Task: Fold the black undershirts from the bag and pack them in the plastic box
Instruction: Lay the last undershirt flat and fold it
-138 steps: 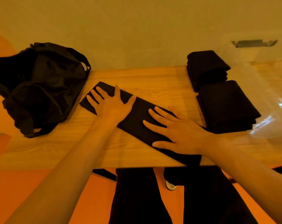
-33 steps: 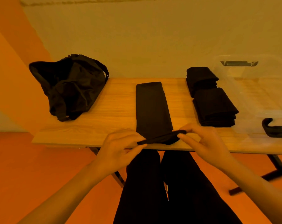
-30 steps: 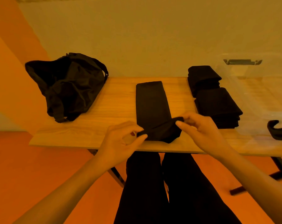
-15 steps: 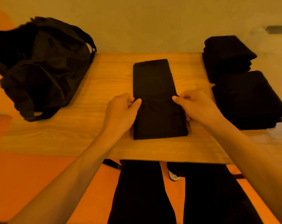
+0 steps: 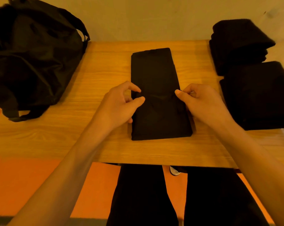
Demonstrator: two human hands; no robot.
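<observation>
Left hand (image 5: 120, 103) and right hand (image 5: 201, 103) pinch the folded-over edge of the long black cloth undershirt (image 5: 156, 95) mid-tabletop (image 5: 56, 136); best carry both corners forward evenly, edges aligned.

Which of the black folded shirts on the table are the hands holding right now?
The long undershirt in the middle: the left hand and right hand pinch its sides. The far stack and near stack at the right lie untouched.

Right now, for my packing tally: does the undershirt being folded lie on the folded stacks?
No, the undershirt lies on the table, apart from both stacks.
</observation>
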